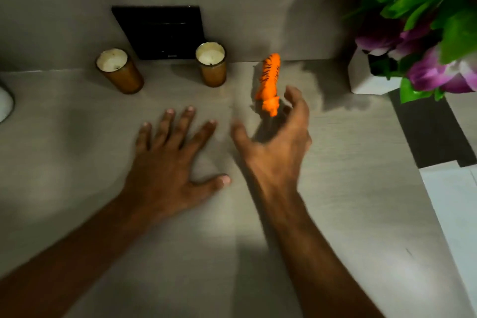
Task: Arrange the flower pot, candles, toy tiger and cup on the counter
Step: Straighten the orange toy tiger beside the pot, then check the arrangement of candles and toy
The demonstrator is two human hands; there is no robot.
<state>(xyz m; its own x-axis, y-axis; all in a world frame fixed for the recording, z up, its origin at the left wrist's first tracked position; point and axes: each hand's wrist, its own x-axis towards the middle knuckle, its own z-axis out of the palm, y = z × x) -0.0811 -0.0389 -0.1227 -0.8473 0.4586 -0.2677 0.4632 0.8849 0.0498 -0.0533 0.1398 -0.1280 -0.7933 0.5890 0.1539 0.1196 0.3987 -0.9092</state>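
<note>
An orange toy tiger point(269, 80) with black stripes stands on the grey counter point(335, 188) near the back wall. My right hand point(278, 142) hovers just in front of it, fingers curled and apart, holding nothing. My left hand point(170, 160) lies flat on the counter with fingers spread. Two candles in amber glasses stand by the wall: one candle point(119, 71) at the left, the other candle point(211, 64) closer to the tiger. A white flower pot point(366, 80) with purple flowers and green leaves stands at the right. A white cup point(5, 103) shows partly at the left edge.
A black square panel point(160, 31) is set on the wall between the candles. A dark strip point(431, 131) and a white surface point(454, 204) border the counter on the right.
</note>
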